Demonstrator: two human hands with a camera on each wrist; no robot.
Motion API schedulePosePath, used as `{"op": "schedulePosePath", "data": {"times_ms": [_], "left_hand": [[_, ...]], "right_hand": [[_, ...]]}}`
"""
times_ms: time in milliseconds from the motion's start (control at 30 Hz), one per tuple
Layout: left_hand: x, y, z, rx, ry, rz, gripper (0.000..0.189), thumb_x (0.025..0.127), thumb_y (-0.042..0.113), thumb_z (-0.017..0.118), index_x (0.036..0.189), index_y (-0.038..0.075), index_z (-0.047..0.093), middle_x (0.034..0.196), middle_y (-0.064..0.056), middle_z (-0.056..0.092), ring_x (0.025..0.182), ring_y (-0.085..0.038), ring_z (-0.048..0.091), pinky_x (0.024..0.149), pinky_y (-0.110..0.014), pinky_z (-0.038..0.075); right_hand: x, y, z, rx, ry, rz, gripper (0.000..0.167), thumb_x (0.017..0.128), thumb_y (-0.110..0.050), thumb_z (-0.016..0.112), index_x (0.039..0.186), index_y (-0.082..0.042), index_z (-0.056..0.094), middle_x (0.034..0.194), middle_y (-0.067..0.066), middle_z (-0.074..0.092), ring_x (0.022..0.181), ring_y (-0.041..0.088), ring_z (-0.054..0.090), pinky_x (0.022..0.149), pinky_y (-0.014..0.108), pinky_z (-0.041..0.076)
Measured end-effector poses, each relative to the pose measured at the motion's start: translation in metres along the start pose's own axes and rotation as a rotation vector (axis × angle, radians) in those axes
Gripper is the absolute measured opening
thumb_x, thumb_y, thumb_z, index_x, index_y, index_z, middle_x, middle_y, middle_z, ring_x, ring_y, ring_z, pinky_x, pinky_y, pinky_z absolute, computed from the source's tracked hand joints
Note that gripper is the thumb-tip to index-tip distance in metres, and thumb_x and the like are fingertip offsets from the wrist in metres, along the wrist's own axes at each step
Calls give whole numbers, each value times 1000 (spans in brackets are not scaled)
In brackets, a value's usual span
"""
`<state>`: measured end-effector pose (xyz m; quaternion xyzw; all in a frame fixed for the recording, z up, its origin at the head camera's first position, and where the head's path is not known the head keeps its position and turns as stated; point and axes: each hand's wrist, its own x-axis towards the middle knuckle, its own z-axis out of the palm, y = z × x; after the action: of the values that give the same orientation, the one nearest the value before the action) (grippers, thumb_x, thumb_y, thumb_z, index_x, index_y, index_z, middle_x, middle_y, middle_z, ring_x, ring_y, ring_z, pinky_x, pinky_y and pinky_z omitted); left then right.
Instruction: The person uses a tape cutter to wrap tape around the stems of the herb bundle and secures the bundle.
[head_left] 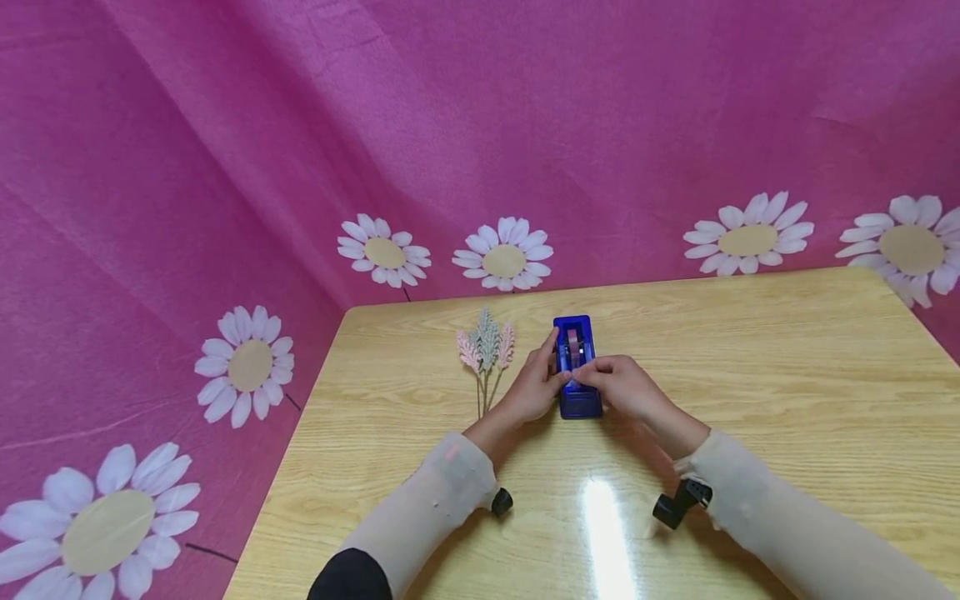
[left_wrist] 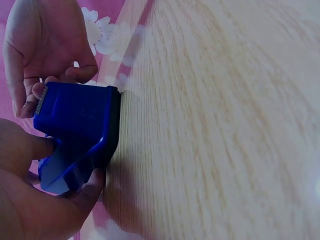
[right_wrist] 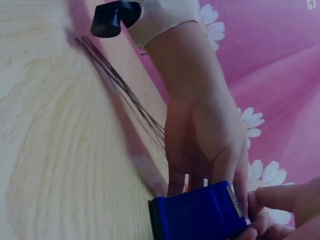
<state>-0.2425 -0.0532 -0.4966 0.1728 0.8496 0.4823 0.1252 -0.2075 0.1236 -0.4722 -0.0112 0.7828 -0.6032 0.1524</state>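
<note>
A blue tape dispenser (head_left: 581, 404) stands on the table, with a roll of tape (head_left: 573, 343) in its well. My left hand (head_left: 534, 385) grips it from the left side, thumb over the top edge and fingers along the wall. From the right, my right hand (head_left: 624, 385) brings thumb and forefinger together over the dispenser, between roll and cutter, pinching the tape's end, which is mostly hidden by the fingers. In the left wrist view the toothed cutter (left_wrist: 42, 100) shows right beside the right hand's fingertips. The right wrist view shows the dispenser's blue end (right_wrist: 200, 212) between both hands.
Artificial flower sprigs (head_left: 486, 342), pink and grey-green on thin stems, lie left of the dispenser, close by the left forearm. The wood-grain table (head_left: 750, 375) meets a pink curtain (head_left: 600, 125) with white daisies at its back and left edges.
</note>
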Motion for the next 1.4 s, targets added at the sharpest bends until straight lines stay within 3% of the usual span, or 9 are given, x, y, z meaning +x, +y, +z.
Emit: {"op": "schedulePosePath", "data": {"times_ms": [333,600,833,1000,1133,1400], "left_hand": [[2,-3,0,-17,3,10,75,107,4,52,168,19,11,159,-23,33,135,-30,53,112,-39,44],[2,-2,0,9,4,-31,74,108,10,52,167,26,11,158,-20,35,136,-30,50,116,-42,40],[1,-2,0,33,5,-34,74,108,11,52,168,26,10,154,-21,38,130,-30,54,113,-42,43],[2,-3,0,29,4,-22,74,108,10,52,168,25,10,154,-21,39,128,-30,55,113,-42,43],[2,-3,0,19,2,-14,75,108,10,52,168,25,9,155,-21,38,129,-30,56,113,-41,43],[1,-2,-1,24,4,-27,74,108,11,51,167,26,9,153,-21,39,127,-29,55,113,-42,43]], "right_hand": [[-4,-1,0,-70,28,-34,27,102,-21,66,100,3,76,107,10,73,98,22,55,82,31,43],[-11,-3,1,-140,11,-94,25,100,-21,69,99,3,78,88,0,69,80,17,49,68,30,40],[-18,0,0,-101,13,-41,30,100,-25,69,106,3,76,66,-2,52,62,15,45,56,28,39],[-22,5,0,-21,-9,-9,32,102,-25,68,109,6,73,69,-1,55,66,16,50,60,30,46],[-26,10,2,52,-28,7,28,102,-21,67,104,7,72,68,-4,54,64,12,47,58,28,43],[-33,15,5,84,-48,27,26,100,-21,69,100,5,74,71,-5,58,64,11,47,59,25,43]]}}
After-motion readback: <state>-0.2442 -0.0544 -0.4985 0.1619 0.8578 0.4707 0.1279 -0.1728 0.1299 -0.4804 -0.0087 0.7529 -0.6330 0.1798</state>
